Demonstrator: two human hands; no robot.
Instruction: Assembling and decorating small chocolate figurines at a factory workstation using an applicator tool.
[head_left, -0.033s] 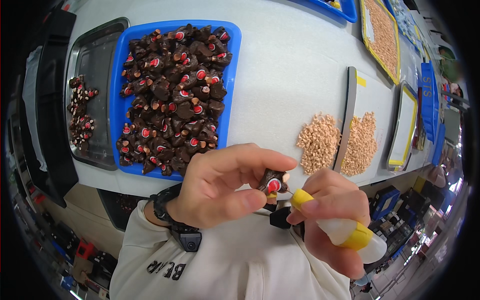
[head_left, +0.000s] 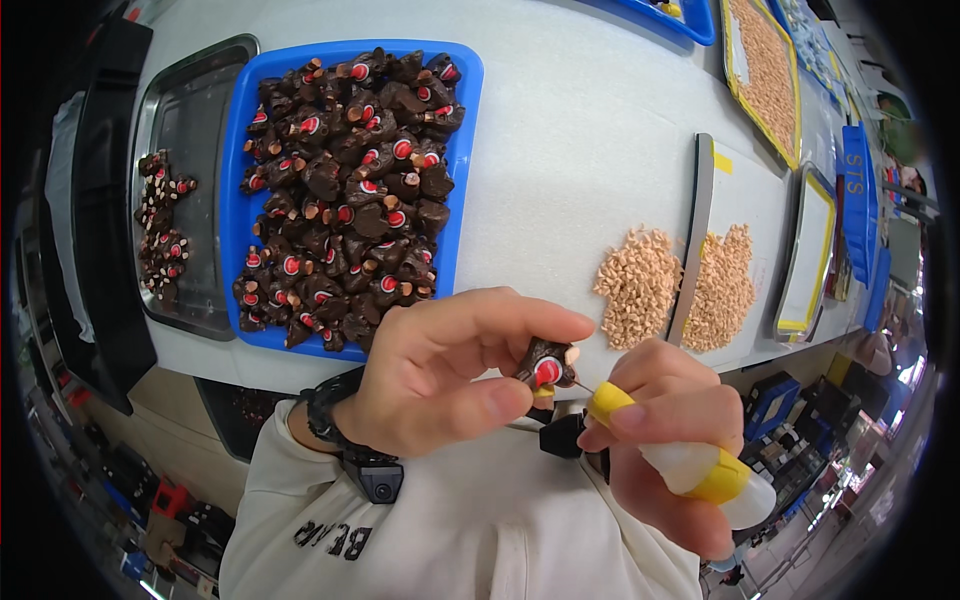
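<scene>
Between the thumb and fingers of my left hand [head_left: 440, 370] is a small dark brown figurine [head_left: 546, 366] with a red and white round mark and a pale knob. My right hand [head_left: 670, 430] is wrapped round a white squeeze bottle [head_left: 745, 500] with a yellow cap and a yellow band. From the cap a thin needle tip points at the figurine's right side; whether it touches cannot be made out. Left of centre, a blue tray [head_left: 462, 170] is heaped with similar brown figurines [head_left: 345, 215]. Beyond my right hand lies a pile of small beige pieces [head_left: 637, 280].
A metal tray [head_left: 205, 130] at the left holds several figurines dotted with pale bits. Another beige pile [head_left: 725, 290] lies on a white board past a grey strip [head_left: 692, 245]. A yellow-edged tray [head_left: 765, 80] of beige pieces is at the far right. The table edge is near me.
My right hand and the squeeze bottle have shifted very slightly to the right, away from the figurine. My left hand looks still.
</scene>
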